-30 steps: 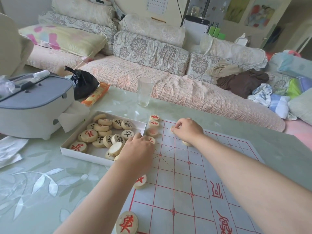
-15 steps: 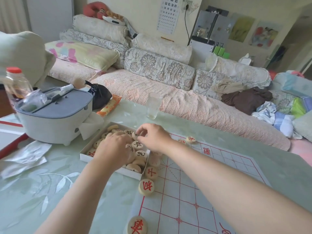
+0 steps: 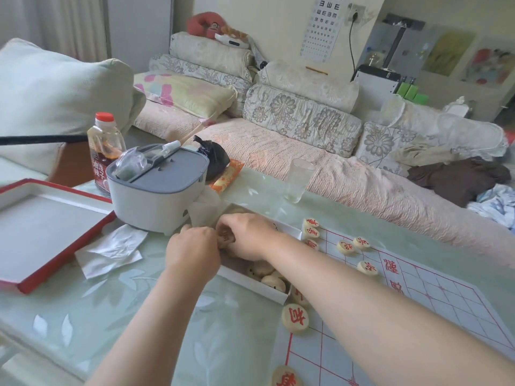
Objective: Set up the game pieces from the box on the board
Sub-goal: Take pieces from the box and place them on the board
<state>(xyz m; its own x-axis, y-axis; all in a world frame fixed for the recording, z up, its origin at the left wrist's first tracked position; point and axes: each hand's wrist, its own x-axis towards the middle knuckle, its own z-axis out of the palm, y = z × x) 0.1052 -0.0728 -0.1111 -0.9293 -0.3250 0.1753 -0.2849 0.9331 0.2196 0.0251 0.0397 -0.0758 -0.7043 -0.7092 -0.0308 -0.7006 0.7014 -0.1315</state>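
The right hand (image 3: 246,236) pinches a round pale wooden piece (image 3: 226,238) in the shallow white cardboard box (image 3: 259,284), the curled left hand's (image 3: 192,253) hold is hidden; lifting singly seems best.

The green table (image 3: 97,316) carries box (image 3: 250,282), board (image 3: 418,316), red-rimmed lid (image 3: 41,232), dispenser (image 3: 156,196) and glass (image 3: 299,179).

Soft, bright daylight; pale glare on the glossy table (image 3: 83,316) at lower left; slight overall blur; wide-angle bending at frame edges.
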